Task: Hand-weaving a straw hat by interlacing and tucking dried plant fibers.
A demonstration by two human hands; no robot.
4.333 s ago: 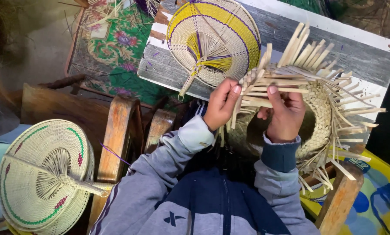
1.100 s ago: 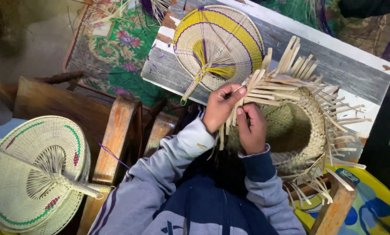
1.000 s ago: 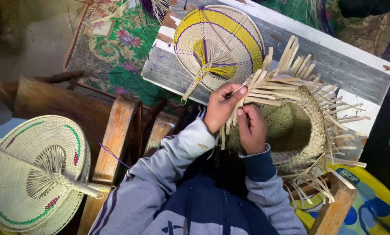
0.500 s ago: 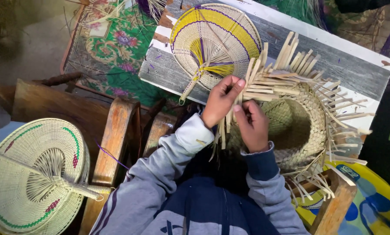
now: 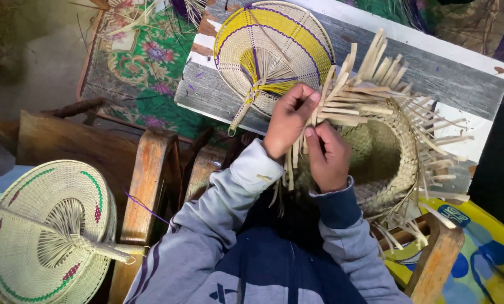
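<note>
Both hands pinch flat straw strips [image 5: 342, 107] at the near rim of the half-woven basket [image 5: 387, 157]: left hand [image 5: 288, 121], right hand [image 5: 328, 155] just below it. Best to keep each strip taut and flat while folding. Basket mouth faces up; loose strips fan away rightward over the worktop [image 5: 460, 73].

Two woven fans [image 5: 274, 53], one unfinished basket [image 5: 390, 152]

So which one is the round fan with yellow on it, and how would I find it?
Look at the long grey wooden plank with white painted edges across the top of the picture. On its left end lies a round woven straw fan with a yellow band and purple lines, just above the person's left hand. The other round woven fan, at the lower left, has green and red marks and no yellow.
</note>
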